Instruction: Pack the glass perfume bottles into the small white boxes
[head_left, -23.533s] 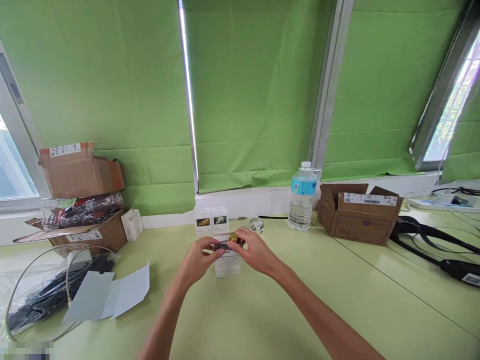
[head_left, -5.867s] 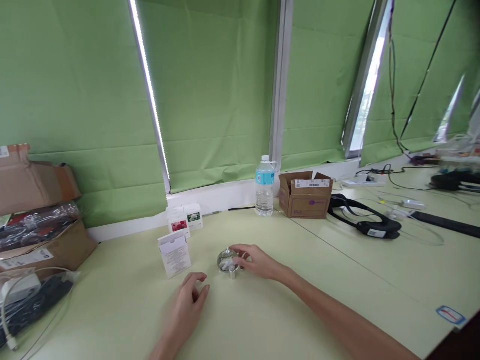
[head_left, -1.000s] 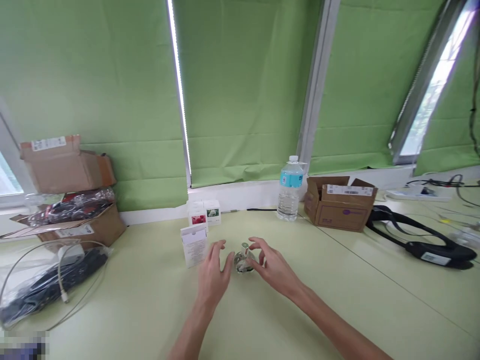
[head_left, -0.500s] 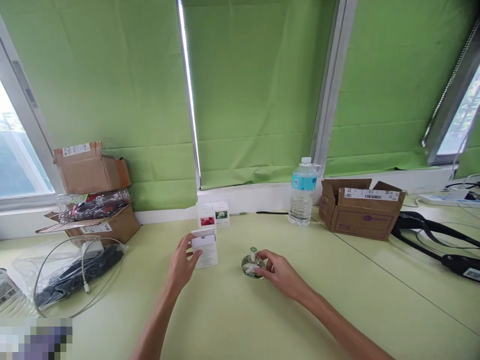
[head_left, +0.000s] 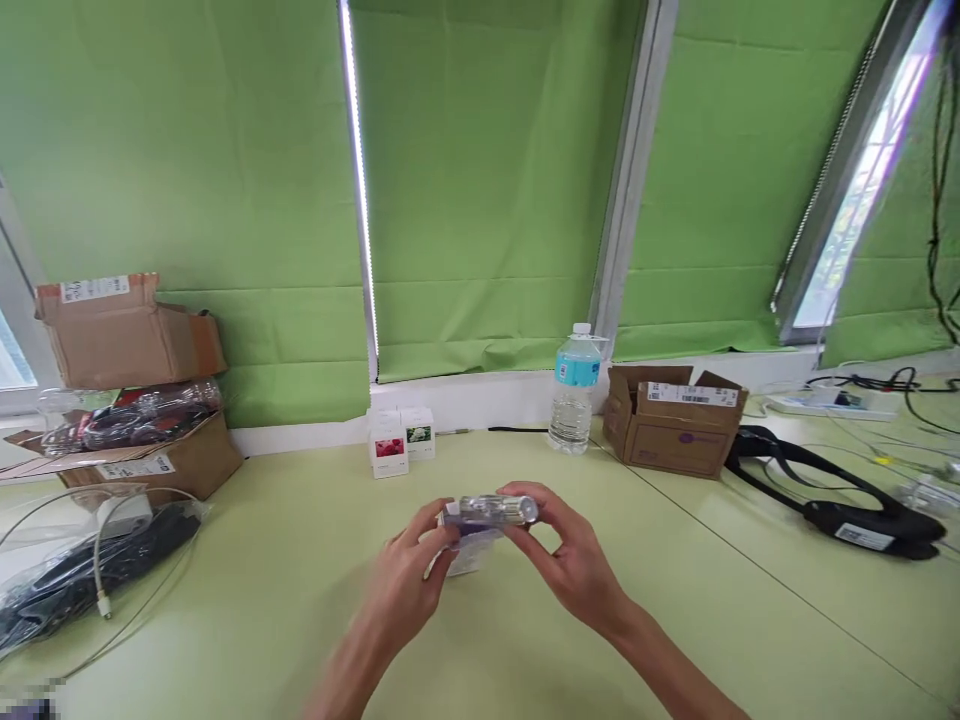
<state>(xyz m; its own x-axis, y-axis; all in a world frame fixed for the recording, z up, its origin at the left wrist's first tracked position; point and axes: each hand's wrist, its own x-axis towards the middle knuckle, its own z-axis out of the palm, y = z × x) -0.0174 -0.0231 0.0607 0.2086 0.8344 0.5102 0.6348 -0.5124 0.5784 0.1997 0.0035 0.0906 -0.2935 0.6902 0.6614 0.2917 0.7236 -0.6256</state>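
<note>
My two hands meet above the pale green table [head_left: 262,560]. My right hand [head_left: 574,565] grips a small clear glass bottle [head_left: 491,510] with a silver cap, and the bottle lies sideways between my fingertips. My left hand [head_left: 405,585] holds a small white box [head_left: 466,555] just beneath the bottle, and its fingers also touch the bottle's left end. My hands hide much of the box.
Two small white boxes with flower pictures [head_left: 390,448] stand by the wall. A water bottle [head_left: 574,392] and an open cardboard box [head_left: 671,430] sit to the right, then a black strapped device [head_left: 847,505]. At left are stacked cardboard boxes [head_left: 127,340] and a bagged cable [head_left: 82,560].
My left hand has lifted the white box off the table. My right hand has lifted the glass bottle and turned it sideways. Both came together in front of me, and the view swung slightly right.
</note>
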